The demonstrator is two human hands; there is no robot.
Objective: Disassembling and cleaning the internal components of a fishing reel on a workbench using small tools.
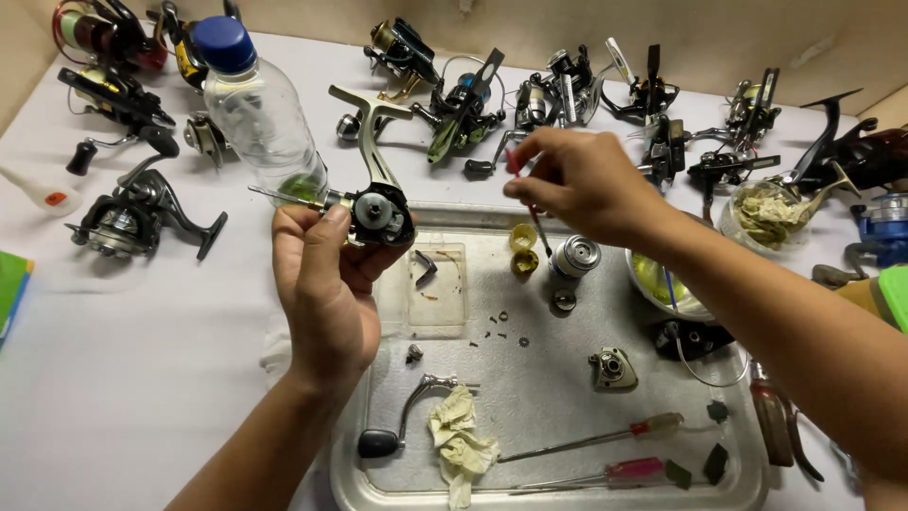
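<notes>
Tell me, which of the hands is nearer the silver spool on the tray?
Right. The right hand hovers just above the silver spool; the left hand holds a reel body farther off.

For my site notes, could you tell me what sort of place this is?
Probably a fishing-reel repair bench: the left hand holds a stripped reel body, loose parts lie in a metal tray, and many spinning reels line the table.

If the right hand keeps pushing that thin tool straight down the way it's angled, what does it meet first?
Probably the yellow cap on the metal tray: the tool in the right hand slants down toward it, with the silver spool just beside. Depth is unclear, so the tip may reach bare tray instead.
</notes>
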